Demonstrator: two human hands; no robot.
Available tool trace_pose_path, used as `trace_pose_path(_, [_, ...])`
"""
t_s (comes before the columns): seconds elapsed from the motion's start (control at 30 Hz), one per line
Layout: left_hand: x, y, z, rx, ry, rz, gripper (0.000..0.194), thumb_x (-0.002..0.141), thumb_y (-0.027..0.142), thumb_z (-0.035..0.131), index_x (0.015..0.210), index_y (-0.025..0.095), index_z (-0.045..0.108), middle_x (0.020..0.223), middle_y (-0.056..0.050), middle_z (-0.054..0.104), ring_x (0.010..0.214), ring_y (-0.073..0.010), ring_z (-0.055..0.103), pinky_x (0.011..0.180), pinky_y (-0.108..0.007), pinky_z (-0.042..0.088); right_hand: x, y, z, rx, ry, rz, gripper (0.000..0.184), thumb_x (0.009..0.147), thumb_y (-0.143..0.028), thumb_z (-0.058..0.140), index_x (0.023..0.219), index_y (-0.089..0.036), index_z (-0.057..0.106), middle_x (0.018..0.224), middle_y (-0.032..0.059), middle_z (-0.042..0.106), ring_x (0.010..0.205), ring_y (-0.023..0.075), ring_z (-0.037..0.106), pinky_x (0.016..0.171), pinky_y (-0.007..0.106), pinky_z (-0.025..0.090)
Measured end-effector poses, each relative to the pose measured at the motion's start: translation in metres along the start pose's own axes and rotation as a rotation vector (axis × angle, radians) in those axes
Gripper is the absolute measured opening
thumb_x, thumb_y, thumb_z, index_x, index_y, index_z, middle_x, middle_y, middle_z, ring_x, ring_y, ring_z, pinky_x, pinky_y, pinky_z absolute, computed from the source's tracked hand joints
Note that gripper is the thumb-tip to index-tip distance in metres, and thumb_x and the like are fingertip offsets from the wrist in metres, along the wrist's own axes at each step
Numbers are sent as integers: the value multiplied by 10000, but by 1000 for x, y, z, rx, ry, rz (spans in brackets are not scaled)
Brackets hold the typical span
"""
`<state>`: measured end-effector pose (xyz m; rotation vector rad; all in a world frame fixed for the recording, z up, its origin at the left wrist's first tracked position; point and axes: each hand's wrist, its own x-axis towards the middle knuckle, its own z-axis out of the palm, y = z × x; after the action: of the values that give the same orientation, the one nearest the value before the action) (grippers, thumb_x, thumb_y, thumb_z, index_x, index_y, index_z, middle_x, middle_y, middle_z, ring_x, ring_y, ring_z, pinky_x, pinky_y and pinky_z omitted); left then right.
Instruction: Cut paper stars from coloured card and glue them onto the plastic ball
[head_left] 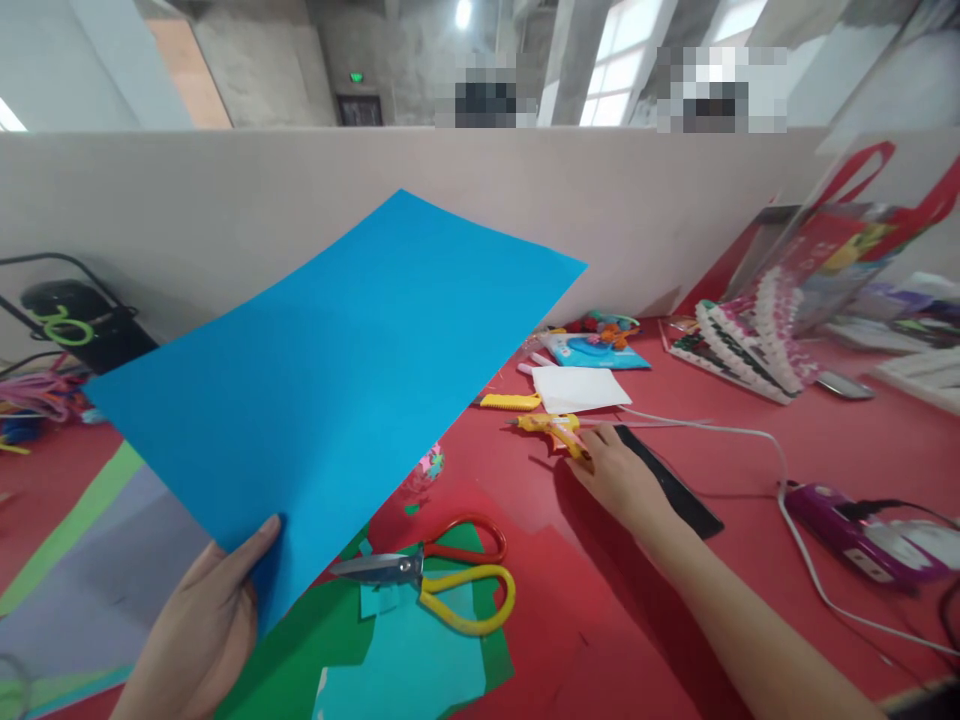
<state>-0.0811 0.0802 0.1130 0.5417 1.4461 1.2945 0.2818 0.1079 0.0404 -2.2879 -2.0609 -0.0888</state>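
Observation:
A large sheet of blue paper (352, 360) is held up in front of me by my left hand (217, 610), thumb on top and fingers beneath its lower corner. On the right, my right hand (619, 470) has its fingers closed at the handle of a yellow glue gun (551, 425), which lies on the red table. A long flat black object (675, 490) lies just beside that wrist. Scissors (442, 570) with one red and one yellow handle rest on green paper (285, 675) and turquoise paper (420, 655).
Near the glue gun lie a yellow utility knife (510, 402), white paper (581, 388) and a blue packet (592, 352). A white cord (795, 530) runs to a purple power strip (847, 530). Left are purple-grey paper (105, 560) and a black bag (90, 330); a partition (637, 190) stands behind.

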Motion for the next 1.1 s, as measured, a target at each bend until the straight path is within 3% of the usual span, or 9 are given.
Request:
trace_pose_path(0.07, [-4,5,6,-31,82,-60,132,802,163,582,844,265,655,955,15,735,968,-193,673,751,-212,594,-7,-10,-6,3,7,-104,230,920,-243,564,1135,-166,584,1169,78,601,993,221,610,815,413,526])
trace_pose_path(0.23, [0,2,4,-86,84,-14,264,823,123,560,1039,246,651,999,1,734,986,-171,667,812,-218,573,-19,-45,-8,21,-78,-389,151,923,-233,559,1035,-154,623,1064,56,642,900,187,634,776,381,536])
trace_pose_path(0.4, [1,-4,-6,-105,88,28,300,811,92,572,1072,220,650,980,-14,737,957,-161,677,815,-206,565,-9,-69,5,27,-76,-430,198,911,-248,576,1081,-151,603,1100,62,624,952,212,617,806,415,518])
trace_pose_path(0.53, [-3,-4,-15,-140,53,39,266,823,112,570,1040,236,659,978,-1,732,942,-158,677,764,-190,578,-16,-85,-4,84,-47,-463,216,887,-67,482,1066,-90,600,1115,176,587,1045,283,540,890,441,428])
trace_pose_path(0.63, [-4,-5,-21,-156,66,53,252,823,88,559,1002,230,665,866,13,733,774,-126,693,662,-159,584,-43,-102,-13,166,-135,-626,158,830,-98,531,940,-168,620,943,71,625,873,211,580,765,307,461])
trace_pose_path(0.7, [-4,-6,-23,-157,71,55,229,818,72,559,959,217,666,720,34,705,562,-90,652,519,-123,557,-60,-113,-13,190,-176,-693,303,746,-91,594,1032,-190,605,978,60,623,913,238,566,770,323,455])
trace_pose_path(0.83, [-6,-11,-27,-129,55,75,193,817,62,551,904,199,656,593,52,651,387,-74,557,374,-120,492,-71,-129,-6,178,-177,-639,335,773,-12,500,1086,-111,569,1026,139,607,931,285,552,769,380,443])
trace_pose_path(0.97, [-13,-12,-29,-110,51,103,206,813,75,570,934,212,666,681,34,695,544,-97,651,521,-135,559,-63,-138,-6,181,-192,-604,303,708,11,525,986,-83,599,979,174,622,910,304,563,728,369,432])
trace_pose_path(1.1, [-20,-5,-35,-122,92,148,242,810,85,575,983,223,674,758,18,720,763,-143,698,709,-206,591,-59,-135,-15,284,-192,-513,299,641,-27,546,922,-108,604,943,143,629,781,261,586,630,316,386])
